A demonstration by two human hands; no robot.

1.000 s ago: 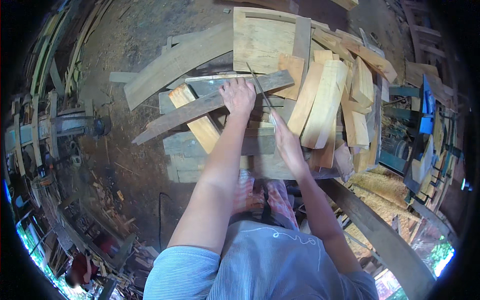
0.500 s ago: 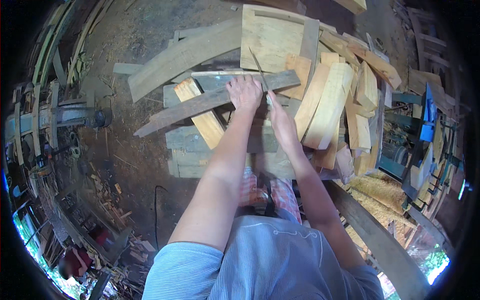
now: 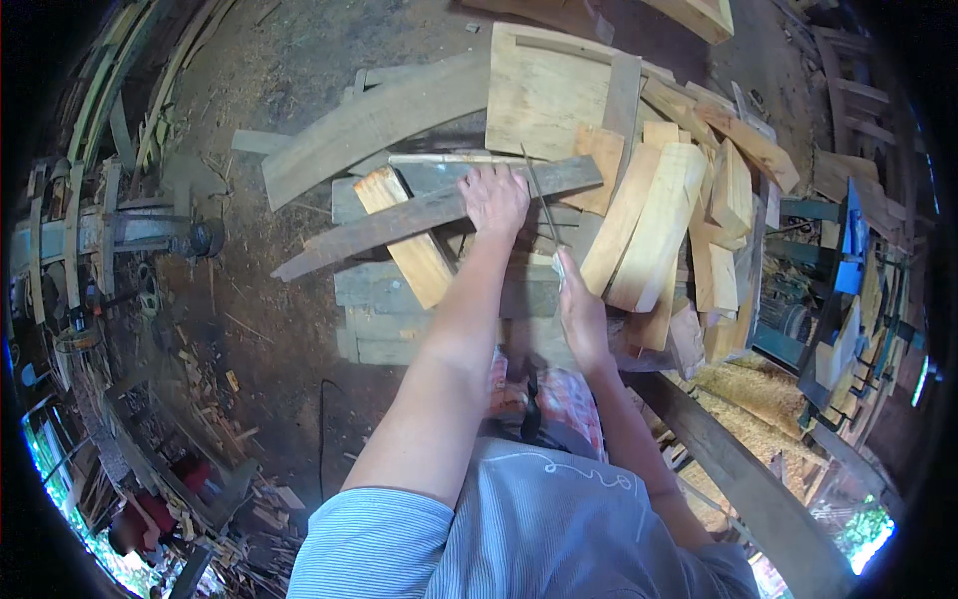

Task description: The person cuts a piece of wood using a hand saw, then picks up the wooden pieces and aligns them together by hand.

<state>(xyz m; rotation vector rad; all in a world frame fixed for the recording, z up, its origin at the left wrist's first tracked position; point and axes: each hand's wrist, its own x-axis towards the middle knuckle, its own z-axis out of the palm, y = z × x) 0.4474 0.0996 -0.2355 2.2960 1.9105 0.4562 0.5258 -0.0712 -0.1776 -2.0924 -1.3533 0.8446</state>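
The left hand presses the dark plank across a pale block at eight o'clock, presumably steadying it; its grip I cannot tell. The right hand, at five, clasps a narrow-bladed tool.

I count my two bare hands, the left hand and the right hand. I have one long, narrow metal blade, one long dark weathered wooden board, one short pale wooden block, one broad pale rectangular panel, and one other person. The stacked pale wood pieces overlap too much to count.
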